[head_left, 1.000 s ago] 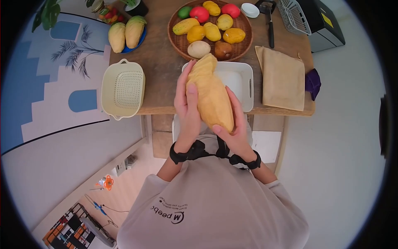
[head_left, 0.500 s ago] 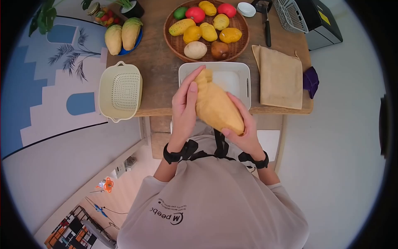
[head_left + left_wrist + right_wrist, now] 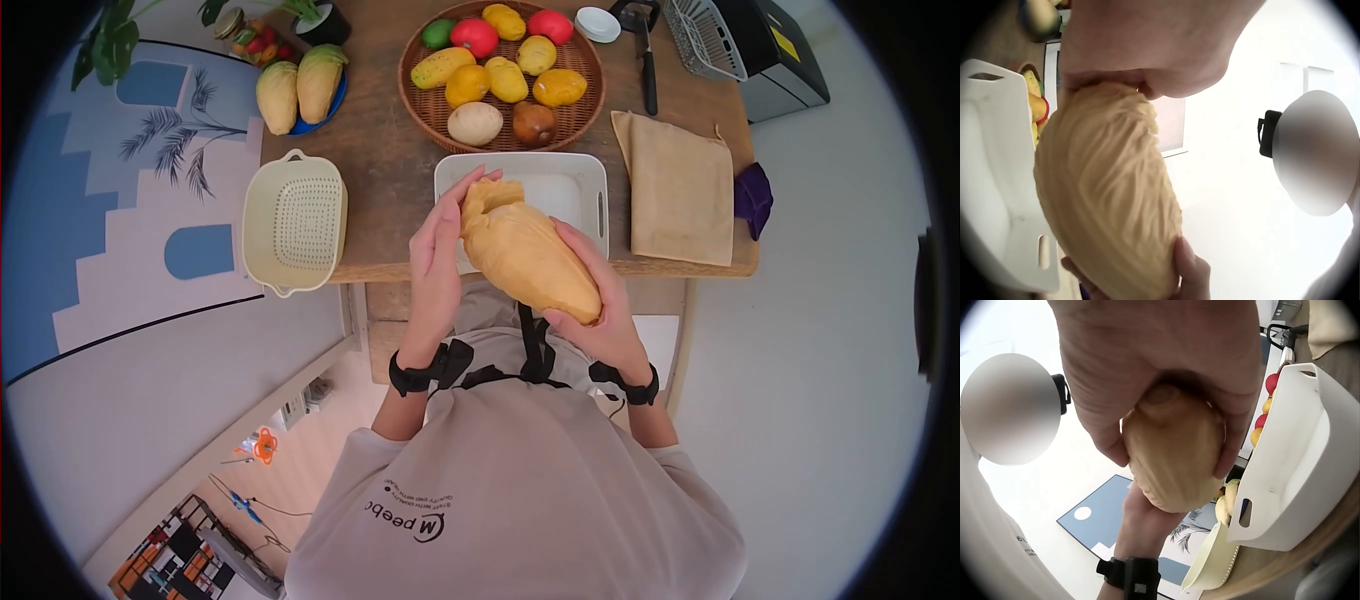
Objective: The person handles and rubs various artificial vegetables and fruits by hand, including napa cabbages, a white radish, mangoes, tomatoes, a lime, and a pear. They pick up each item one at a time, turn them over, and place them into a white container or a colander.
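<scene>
A long yellow-tan object with a wrinkled surface, like a cabbage model (image 3: 533, 258), is held at a slant over the front edge of the white tray (image 3: 591, 170). The right hand (image 3: 604, 305) grips its lower end, thumb below and fingers along the far side; in the right wrist view the hand (image 3: 1169, 356) wraps round that end of the object (image 3: 1175, 453). The left hand (image 3: 436, 262) lies along the upper left end, its fingers fairly straight against it. In the left wrist view the wrinkled side of the object (image 3: 1107, 187) shows below the left hand (image 3: 1147, 50).
Behind the tray stands a wicker basket (image 3: 414, 108) with several fruits. A cream colander (image 3: 296, 220) is at left, near two cabbage-like items (image 3: 318, 85) on a blue plate. A folded tan cloth (image 3: 682, 190), purple item (image 3: 753, 200) and black-handled knife (image 3: 650, 85) lie at right.
The object has moved down and to the right and turned to a flatter slant. The right hand has moved right with it, and the left hand slightly left, its fingers now at the upper end.
</scene>
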Demonstrator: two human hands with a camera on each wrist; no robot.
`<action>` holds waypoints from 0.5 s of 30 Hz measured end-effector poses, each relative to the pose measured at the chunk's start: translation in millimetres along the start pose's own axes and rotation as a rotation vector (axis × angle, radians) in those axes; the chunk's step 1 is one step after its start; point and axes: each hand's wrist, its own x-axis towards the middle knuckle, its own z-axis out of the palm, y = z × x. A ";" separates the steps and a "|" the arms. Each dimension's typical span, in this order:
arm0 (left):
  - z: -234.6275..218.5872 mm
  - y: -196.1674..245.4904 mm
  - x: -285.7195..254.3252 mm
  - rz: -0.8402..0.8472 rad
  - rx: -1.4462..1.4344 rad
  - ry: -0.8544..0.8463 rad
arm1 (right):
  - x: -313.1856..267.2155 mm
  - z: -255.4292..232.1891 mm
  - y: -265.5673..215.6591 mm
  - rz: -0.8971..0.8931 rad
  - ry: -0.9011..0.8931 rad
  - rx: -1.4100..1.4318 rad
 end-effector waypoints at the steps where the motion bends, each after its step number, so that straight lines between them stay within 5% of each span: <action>1: -0.2 -0.9 0.2 -0.009 -0.012 -0.004 | 0.5 0.6 -0.9 -0.002 0.024 -0.009; 4: -2.3 -6.1 1.4 -0.035 -0.047 -0.023 | -0.8 0.0 -11.5 0.022 -0.161 -0.025; 7: -3.9 -8.0 -1.0 -0.059 -0.047 -0.008 | -1.7 -0.4 -0.6 0.001 -0.004 -0.004; 10: -2.9 -6.3 -2.2 -0.084 -0.044 0.015 | 0.7 -1.7 -1.9 -0.040 0.026 -0.039; 13: -3.0 -6.3 0.2 -0.113 -0.147 -0.056 | 0.4 -1.9 -10.6 -0.011 -0.130 0.009; 15: -4.4 -3.5 -1.6 -0.126 -0.145 -0.079 | -1.8 -1.1 -2.3 0.012 -0.034 0.074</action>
